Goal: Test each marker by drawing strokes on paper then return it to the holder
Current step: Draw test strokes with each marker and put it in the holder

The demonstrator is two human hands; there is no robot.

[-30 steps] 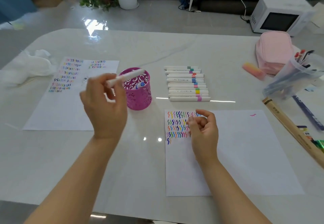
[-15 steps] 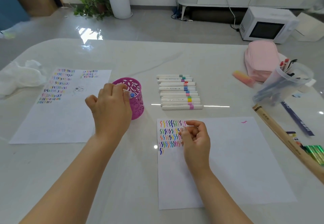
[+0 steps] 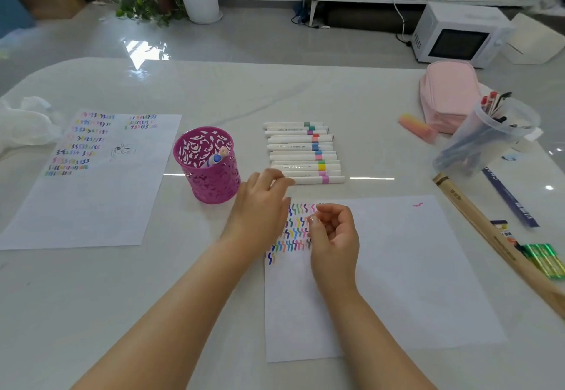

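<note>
The left hand (image 3: 260,203) is stretched toward the nearest marker (image 3: 318,179) of the row (image 3: 301,146) lying right of the pink holder (image 3: 208,175); its grip is slack and empty, fingertips (image 3: 275,174) at the marker's left end. The right hand (image 3: 334,233) is held loosely curled, empty, over the paper (image 3: 412,267). The marker is best pinched mid-barrel and lifted straight up, so that its neighbours are not rolled.

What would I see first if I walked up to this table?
The bright pink cut-out holder jumps out first, standing left of the middle of the table. To its right lies a neat row of white markers with coloured bands. Nearer, the left hand reaches toward that row, and the right hand rests over a paper sheet with rainbow squiggles.
</note>
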